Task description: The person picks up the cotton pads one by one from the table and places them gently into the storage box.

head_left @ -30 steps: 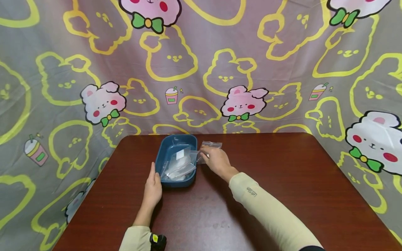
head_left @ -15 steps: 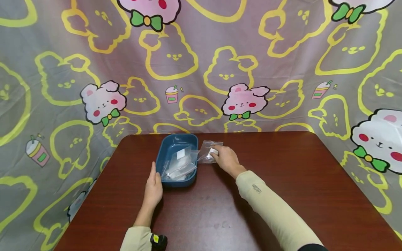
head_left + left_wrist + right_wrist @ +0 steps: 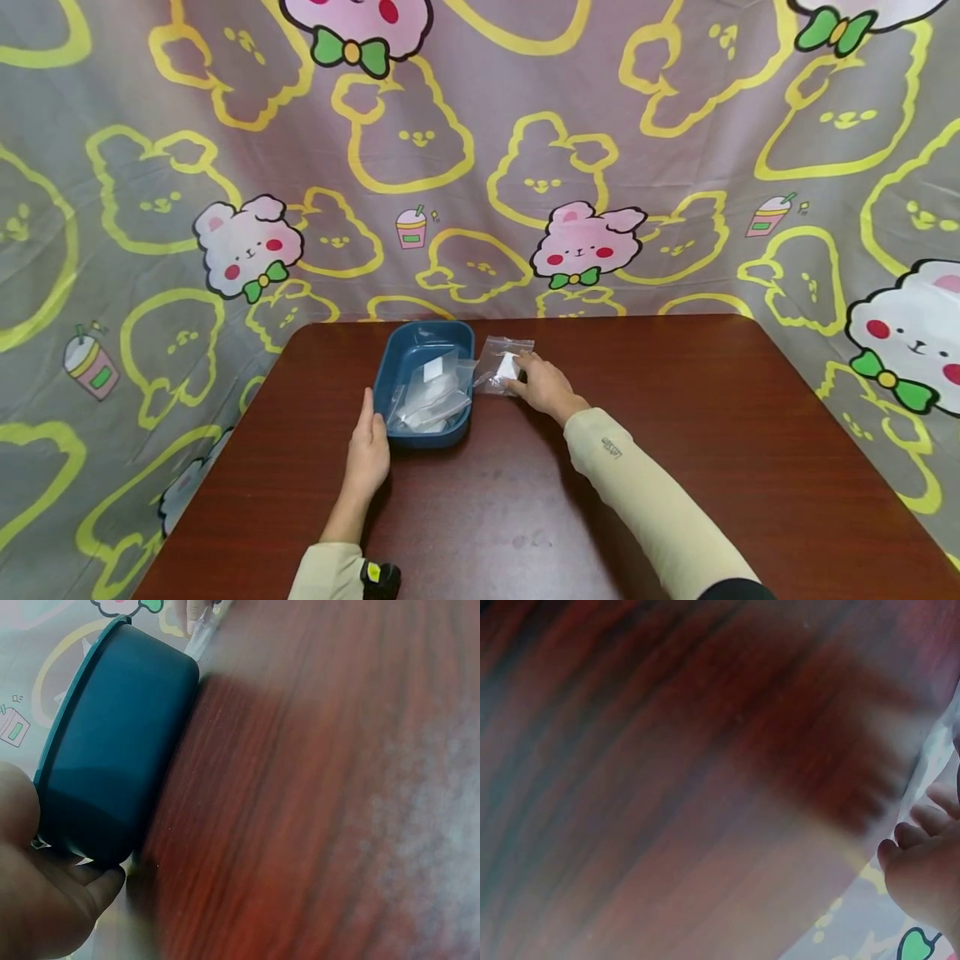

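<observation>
A dark blue oblong plastic bin (image 3: 387,354) stands left of the table's middle in the head view. Several clear zip-lock bags (image 3: 431,400) lie heaped in it. My left hand (image 3: 367,450) rests along its near left side, fingers straight against the outer wall; the left wrist view has the bin's outer wall (image 3: 112,742) with thumb near the rim. Right of the bin lies a clear zip-lock bag (image 3: 492,358) with a white patch. My right hand (image 3: 545,387) is at this bag's right edge, thumb and forefinger spread apart; other fingers (image 3: 911,836) are loosely bent.
The red-brown wooden table (image 3: 675,433) extends widely to the right and toward me. A printed cloth (image 3: 480,167) with rabbits and yellow outlines hangs close behind the table's far edge and along both sides.
My right hand has drawn back to the right off the loose zip-lock bag, uncovering its white patch. The left hand and the bin keep their places.
</observation>
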Tool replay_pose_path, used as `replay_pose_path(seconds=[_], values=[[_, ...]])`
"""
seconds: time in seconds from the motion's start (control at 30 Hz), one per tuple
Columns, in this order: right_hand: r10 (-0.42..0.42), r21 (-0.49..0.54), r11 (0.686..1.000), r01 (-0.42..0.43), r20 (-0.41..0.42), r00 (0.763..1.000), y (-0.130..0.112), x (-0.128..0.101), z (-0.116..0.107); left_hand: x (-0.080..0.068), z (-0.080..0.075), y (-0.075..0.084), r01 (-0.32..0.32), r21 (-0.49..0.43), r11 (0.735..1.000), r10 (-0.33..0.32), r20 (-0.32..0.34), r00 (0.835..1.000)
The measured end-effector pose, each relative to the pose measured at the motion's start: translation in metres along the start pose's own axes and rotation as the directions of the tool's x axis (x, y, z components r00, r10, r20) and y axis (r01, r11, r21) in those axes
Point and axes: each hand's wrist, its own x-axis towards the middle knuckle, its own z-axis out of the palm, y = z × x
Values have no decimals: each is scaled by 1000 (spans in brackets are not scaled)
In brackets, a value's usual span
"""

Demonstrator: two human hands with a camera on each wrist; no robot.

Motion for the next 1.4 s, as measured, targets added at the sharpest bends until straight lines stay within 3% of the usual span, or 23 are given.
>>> replay_pose_path(seconds=[0.33, 1.07, 1.4], values=[[5, -15, 1000, -4, 8, 1000, 3, -1, 4, 0, 0, 0, 8, 7, 1000, -8, 6, 1000], [23, -84, 996, -32, -108, 994, 4, -3, 8, -1, -1, 3, 14, 6, 1000, -14, 3, 1000], [-24, -89, 996, 10, -166, 986, 3, -8, 11, -1, -2, 2, 20, 5, 1000, -20, 12, 1000]])
